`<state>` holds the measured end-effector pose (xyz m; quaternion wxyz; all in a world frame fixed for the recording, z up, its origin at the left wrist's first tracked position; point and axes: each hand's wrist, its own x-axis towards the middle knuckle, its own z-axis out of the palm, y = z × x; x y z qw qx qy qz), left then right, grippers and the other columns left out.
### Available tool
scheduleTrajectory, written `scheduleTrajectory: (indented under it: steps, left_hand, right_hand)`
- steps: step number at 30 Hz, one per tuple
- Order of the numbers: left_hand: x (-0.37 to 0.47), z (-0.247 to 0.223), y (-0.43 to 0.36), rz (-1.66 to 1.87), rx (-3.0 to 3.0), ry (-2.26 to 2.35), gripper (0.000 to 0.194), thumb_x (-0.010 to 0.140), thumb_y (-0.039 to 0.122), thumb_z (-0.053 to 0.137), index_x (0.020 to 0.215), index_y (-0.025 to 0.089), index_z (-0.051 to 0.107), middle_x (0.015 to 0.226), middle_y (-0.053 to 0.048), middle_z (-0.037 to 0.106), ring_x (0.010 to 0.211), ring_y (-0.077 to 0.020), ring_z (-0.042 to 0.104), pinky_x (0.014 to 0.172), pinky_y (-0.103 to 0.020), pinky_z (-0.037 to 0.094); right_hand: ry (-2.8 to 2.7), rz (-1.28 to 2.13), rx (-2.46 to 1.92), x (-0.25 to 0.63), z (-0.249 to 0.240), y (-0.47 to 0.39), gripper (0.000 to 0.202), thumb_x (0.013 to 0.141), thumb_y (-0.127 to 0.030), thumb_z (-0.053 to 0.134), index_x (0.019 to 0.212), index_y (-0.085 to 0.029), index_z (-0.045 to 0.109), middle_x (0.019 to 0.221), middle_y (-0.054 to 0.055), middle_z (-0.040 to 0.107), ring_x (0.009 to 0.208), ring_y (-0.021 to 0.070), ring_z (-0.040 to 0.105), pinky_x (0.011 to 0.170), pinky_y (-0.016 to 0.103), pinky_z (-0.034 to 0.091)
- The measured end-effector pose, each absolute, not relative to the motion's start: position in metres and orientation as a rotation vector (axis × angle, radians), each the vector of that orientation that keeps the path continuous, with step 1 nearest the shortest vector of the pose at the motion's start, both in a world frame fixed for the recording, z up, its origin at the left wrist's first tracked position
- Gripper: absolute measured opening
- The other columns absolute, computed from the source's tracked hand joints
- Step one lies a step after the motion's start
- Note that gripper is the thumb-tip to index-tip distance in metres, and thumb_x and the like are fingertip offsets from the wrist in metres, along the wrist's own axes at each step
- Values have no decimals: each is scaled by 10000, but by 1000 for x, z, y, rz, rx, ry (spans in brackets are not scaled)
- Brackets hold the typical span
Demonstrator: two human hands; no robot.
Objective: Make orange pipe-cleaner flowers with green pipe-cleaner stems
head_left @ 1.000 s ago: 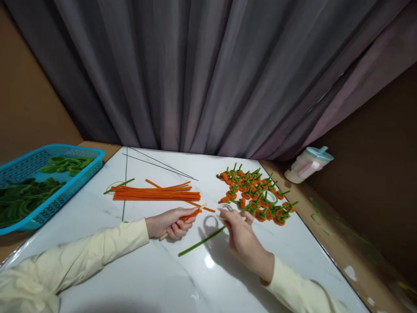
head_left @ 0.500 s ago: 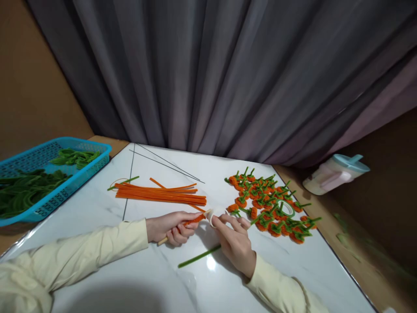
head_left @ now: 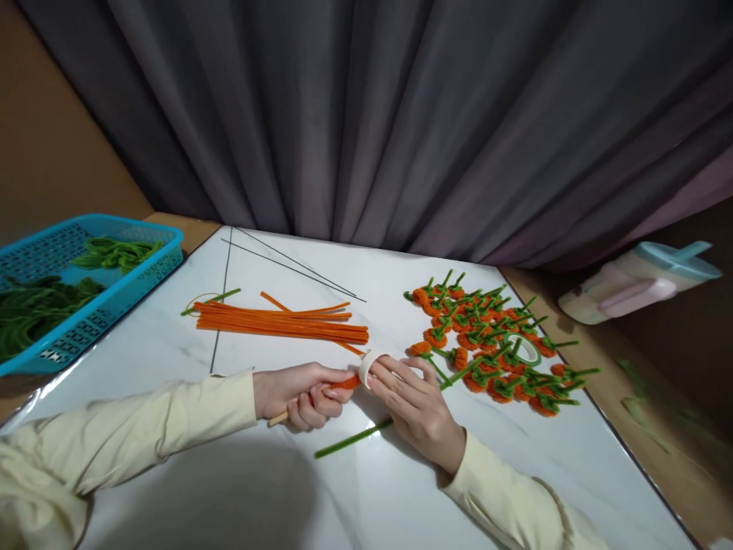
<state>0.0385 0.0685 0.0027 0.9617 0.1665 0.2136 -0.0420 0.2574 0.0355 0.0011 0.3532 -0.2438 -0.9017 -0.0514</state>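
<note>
My left hand (head_left: 316,396) is closed around a thin wooden stick (head_left: 279,418) with orange pipe cleaner (head_left: 349,383) wound on it. The stick's lower end pokes out beneath the fist. A white ring-shaped piece (head_left: 365,370) sits at the far end of the winding. The fingers of my right hand (head_left: 421,405) are closed on this white ring, partly covering it; the stick's tip is hidden there. Under my right hand a long green pipe cleaner (head_left: 350,441) lies on the table, crossing beneath the palm.
An orange pipe-cleaner bundle (head_left: 280,321) and thin dark wires (head_left: 298,271) lie behind my hands. At right are several pumpkin-like orange pieces (head_left: 435,336) with green stems, and a tape roll (head_left: 535,354). A blue basket (head_left: 131,284) holds green pieces; a lidded cup (head_left: 635,283) stands at right.
The white ring has come up against the orange winding, covering the stick's tip that showed before. My right fingers have straightened over the ring. The view has shifted slightly.
</note>
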Motion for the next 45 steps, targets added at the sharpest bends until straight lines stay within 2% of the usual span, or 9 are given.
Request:
scheduleTrajectory:
  steps: [5,11,18,24,31,36,39,45]
  left_hand:
    - [39,2,67,-90,344,441,389,865,448,472,597,180,382,443,81,151,351,-43,-61,291,-153,-91]
    - [40,1,67,-113,347,430,395,845,454,503,593,177,379,445,83,159,350,-39,-51,287,-150,-81]
    - [42,1,67,-135,398,458,440,852,496,467,573,185,327,442,80,159,340,-43,-30,265,-147,-43]
    - [44,4,64,-121,446,503,407,867,486,440,599,192,350,453,80,172,348,-48,-25,256,-141,-15]
    - [47,5,63,-126,474,559,431,869,496,423,581,194,315,456,80,164,351,-48,-13,258,-141,5]
    - [46,7,62,-93,514,593,432,849,519,447,596,196,311,467,80,169,354,-44,6,265,-135,21]
    - [46,10,60,-59,568,632,443,831,550,458,609,197,310,475,82,171,353,-42,25,271,-132,32]
    - [49,16,54,-25,667,727,464,797,605,479,631,201,319,492,86,169,369,-39,39,289,-144,34]
  right_hand:
    - [-2339,7,-629,257,-3,36,462,842,14,391,1273,-149,433,1148,123,633,1167,190,518,827,356,387]
    - [-2270,160,-611,257,-6,35,508,818,40,391,1277,-173,437,1160,141,620,1121,205,549,774,366,409]
    - [-2107,374,-669,252,-3,34,420,832,8,390,1133,-229,562,996,87,682,904,175,639,713,347,440]
    - [-1987,496,-763,247,-2,33,271,849,-81,471,985,-248,634,844,42,702,732,165,648,682,343,465]
    - [-1973,594,-897,244,2,31,185,850,-113,487,842,-209,645,741,29,681,685,158,610,666,328,459]
    - [-1805,938,-1028,244,0,31,110,832,-231,573,860,-220,678,842,39,708,775,181,648,699,307,515]
    - [-1604,1239,-1059,243,0,32,180,792,-306,627,944,-213,655,897,49,705,767,182,667,689,297,547]
    - [-1406,1499,-1023,240,1,32,210,745,-339,677,863,-190,586,752,12,644,643,146,645,636,286,547]
